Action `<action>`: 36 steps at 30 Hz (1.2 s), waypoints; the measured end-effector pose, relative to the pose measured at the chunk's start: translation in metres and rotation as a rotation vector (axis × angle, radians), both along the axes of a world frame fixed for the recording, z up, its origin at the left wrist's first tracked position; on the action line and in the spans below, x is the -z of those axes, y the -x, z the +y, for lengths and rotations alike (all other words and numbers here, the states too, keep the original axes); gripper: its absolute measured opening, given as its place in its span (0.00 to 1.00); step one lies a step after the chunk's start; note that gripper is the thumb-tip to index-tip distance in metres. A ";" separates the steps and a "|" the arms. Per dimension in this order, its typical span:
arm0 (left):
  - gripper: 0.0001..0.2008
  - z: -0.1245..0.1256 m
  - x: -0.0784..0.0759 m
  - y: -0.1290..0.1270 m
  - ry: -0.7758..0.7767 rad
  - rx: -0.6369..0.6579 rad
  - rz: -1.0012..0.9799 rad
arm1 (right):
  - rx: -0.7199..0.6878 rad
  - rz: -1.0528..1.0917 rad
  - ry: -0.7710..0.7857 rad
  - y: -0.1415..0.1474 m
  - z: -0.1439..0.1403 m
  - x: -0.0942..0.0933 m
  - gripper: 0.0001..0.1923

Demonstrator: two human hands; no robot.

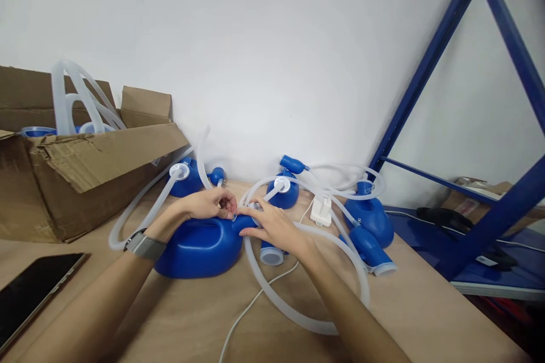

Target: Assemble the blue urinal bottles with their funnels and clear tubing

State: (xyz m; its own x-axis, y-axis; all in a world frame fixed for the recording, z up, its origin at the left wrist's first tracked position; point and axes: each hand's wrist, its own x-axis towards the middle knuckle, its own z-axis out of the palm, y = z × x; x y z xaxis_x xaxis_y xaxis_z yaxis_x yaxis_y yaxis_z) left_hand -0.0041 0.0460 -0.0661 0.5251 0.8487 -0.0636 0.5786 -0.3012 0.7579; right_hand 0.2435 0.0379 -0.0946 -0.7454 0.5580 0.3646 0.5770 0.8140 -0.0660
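A blue plastic urinal bottle (196, 258) with a moulded handle lies on its side, its neck turned to the right. My left hand (208, 204) is closed in a pinch just above the neck; the small thing at its fingertips is too hidden to name. From the right, my right hand (275, 226) grips the bottle's neck between thumb and fingers. A clear tube (272, 289) runs by the neck and loops over the table. Below the right hand sits a blue mouthpiece (271, 254) with a whitish cap.
More blue bottles (370, 221) with tubes stand along the wall. An opened cardboard box (85, 181) holding tubes is at the left. A tablet (36, 295) lies near the front left. A white plug adapter (321, 211) and cable lie behind; blue shelving (426, 62) rises right.
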 end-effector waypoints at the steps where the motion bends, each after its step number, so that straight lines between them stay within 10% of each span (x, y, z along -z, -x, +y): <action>1: 0.17 -0.001 0.000 0.000 0.006 -0.008 -0.001 | -0.013 -0.010 0.003 -0.001 -0.001 -0.002 0.23; 19: 0.13 0.000 0.003 -0.010 0.026 -0.210 0.018 | 0.081 -0.061 -0.017 0.003 -0.006 -0.002 0.22; 36: 0.17 0.004 0.008 -0.006 0.079 -0.098 -0.118 | 0.073 -0.031 0.044 0.003 -0.011 -0.007 0.20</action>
State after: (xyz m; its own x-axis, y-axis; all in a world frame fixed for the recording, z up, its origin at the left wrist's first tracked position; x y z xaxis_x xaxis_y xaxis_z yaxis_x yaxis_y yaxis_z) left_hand 0.0023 0.0503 -0.0741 0.4480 0.8909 -0.0748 0.5078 -0.1847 0.8414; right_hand 0.2408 0.0272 -0.0872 -0.7123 0.6265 0.3164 0.6374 0.7661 -0.0821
